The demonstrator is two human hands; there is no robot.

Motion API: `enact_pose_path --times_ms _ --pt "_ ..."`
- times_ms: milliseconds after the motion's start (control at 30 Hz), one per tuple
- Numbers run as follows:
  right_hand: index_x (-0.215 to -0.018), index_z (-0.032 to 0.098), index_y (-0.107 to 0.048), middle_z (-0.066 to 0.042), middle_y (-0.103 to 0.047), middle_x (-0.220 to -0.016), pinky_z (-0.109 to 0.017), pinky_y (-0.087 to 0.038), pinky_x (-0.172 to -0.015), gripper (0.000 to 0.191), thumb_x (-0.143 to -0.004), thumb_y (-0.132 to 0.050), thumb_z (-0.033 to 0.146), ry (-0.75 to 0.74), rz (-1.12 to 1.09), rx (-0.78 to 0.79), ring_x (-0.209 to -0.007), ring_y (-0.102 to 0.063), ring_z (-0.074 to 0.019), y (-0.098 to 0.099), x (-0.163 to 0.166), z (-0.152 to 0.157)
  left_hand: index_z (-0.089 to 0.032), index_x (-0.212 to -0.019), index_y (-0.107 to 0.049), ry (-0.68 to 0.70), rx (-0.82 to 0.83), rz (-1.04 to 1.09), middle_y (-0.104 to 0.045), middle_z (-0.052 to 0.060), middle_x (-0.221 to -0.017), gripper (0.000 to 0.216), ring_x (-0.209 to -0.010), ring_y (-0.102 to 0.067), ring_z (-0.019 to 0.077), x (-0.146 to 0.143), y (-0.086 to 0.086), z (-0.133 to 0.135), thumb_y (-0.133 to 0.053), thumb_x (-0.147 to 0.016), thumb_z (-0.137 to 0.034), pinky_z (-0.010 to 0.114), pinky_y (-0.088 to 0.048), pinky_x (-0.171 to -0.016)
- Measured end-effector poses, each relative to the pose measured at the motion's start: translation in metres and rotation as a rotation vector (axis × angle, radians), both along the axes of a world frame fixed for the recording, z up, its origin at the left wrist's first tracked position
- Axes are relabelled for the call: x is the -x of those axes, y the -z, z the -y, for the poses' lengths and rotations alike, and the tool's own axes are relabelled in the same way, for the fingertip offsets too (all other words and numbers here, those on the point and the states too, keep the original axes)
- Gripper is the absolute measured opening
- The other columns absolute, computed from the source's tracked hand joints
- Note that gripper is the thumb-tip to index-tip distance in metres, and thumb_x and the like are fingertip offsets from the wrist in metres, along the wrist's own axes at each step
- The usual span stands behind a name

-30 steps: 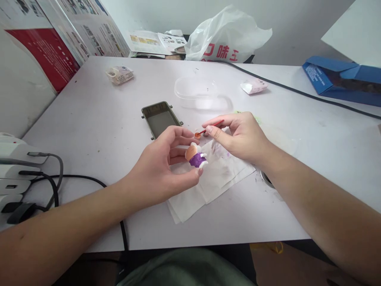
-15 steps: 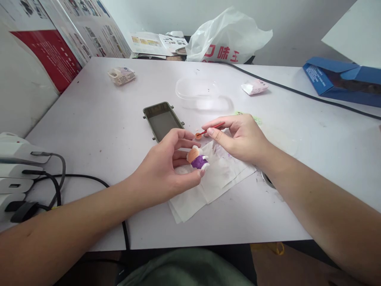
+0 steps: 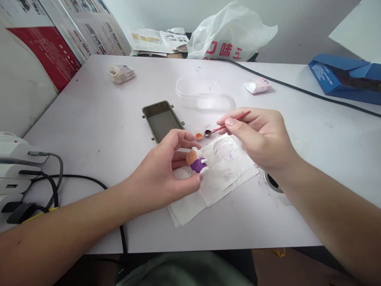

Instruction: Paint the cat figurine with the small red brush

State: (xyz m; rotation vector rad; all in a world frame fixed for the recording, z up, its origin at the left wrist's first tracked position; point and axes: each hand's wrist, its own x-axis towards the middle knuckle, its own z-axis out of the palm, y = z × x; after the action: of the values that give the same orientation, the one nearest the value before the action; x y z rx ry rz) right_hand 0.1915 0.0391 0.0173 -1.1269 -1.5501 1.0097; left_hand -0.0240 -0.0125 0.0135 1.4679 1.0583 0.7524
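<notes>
Between the thumb and fingers of my left hand (image 3: 171,169) is a small figurine (image 3: 197,162), painted orange and purple with white parts. My right hand (image 3: 256,133) pinches a thin red paintbrush (image 3: 235,120). The brush's tip is at a small pot of dark paint (image 3: 207,133); whether it touches the paint I cannot tell. Just left of that pot sits a small pot of orange paint (image 3: 199,136). White tissues (image 3: 226,167) with faint purple and dark stains lie beneath and beside the figurine.
A dark green rectangular tray (image 3: 163,121) lies beyond my left hand. Behind it is a clear plastic container (image 3: 198,89). A round metal-rimmed container (image 3: 272,183) is partly under my right wrist. A black cable (image 3: 285,86) crosses the back right, near a blue box (image 3: 342,81). Power plugs (image 3: 18,178) crowd the left.
My right hand has moved right with the paintbrush, its tip passing from the orange pot to the dark one, now uncovered. My left hand still holds the figurine in nearly the same place.
</notes>
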Motion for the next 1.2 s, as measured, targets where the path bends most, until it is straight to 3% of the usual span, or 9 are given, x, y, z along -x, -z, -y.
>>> enact_pose_path --times_ms 267,467,633,933,1200 --pt "-0.077 0.024 -0.074 -0.003 -0.073 -0.084 -0.031 -0.058 -0.075 0.018 -0.092 -0.064 0.026 -0.113 -0.184 0.230 -0.078 -0.070 -0.0167 -0.002 0.003 0.012 -0.031 -0.117 -0.045 0.001 0.010 -0.008 -0.059 0.004 -0.126 0.045 -0.101 -0.067 0.0162 0.000 0.001 0.003 -0.074 -0.085 -0.019 0.035 -0.059 -0.091" --pt "-0.073 0.022 -0.074 -0.004 -0.068 -0.070 -0.026 -0.050 -0.056 0.024 -0.092 -0.062 0.028 -0.253 -0.387 0.583 -0.060 -0.060 -0.0125 -0.009 0.004 0.015 -0.031 -0.117 -0.045 -0.024 0.089 0.048 -0.058 0.002 -0.127 0.044 -0.101 -0.068 0.0154 0.002 0.001 0.001 -0.075 -0.086 -0.022 0.032 -0.060 -0.089" --pt "-0.075 0.015 -0.071 -0.002 -0.062 -0.063 -0.024 -0.055 -0.068 0.026 -0.093 -0.053 0.022 -0.401 -0.681 0.886 -0.059 -0.060 -0.0089 -0.012 0.008 0.022 -0.030 -0.114 -0.045 -0.051 0.165 0.118 -0.057 0.001 -0.125 0.039 -0.099 -0.070 0.0158 0.002 0.000 -0.001 -0.073 -0.088 -0.023 0.033 -0.061 -0.088" --pt "-0.080 0.013 -0.069 0.000 -0.060 -0.064 -0.031 -0.061 -0.081 0.020 -0.093 -0.058 0.023 -0.430 -0.801 0.918 -0.065 -0.060 -0.0092 -0.009 0.008 0.023 -0.027 -0.114 -0.046 -0.027 0.094 0.085 -0.058 0.004 -0.127 0.041 -0.100 -0.070 0.0185 0.001 0.001 -0.001 -0.074 -0.085 -0.021 0.038 -0.062 -0.089" --pt "-0.078 0.016 -0.071 0.000 -0.061 -0.066 -0.031 -0.060 -0.077 0.021 -0.094 -0.059 0.024 -0.501 -0.706 0.852 -0.063 -0.058 -0.0097 -0.009 0.006 0.022 -0.027 -0.115 -0.046 -0.022 0.058 0.062 -0.056 0.003 -0.125 0.044 -0.095 -0.069 0.0159 0.000 0.002 -0.003 -0.076 -0.084 -0.023 0.037 -0.062 -0.088"
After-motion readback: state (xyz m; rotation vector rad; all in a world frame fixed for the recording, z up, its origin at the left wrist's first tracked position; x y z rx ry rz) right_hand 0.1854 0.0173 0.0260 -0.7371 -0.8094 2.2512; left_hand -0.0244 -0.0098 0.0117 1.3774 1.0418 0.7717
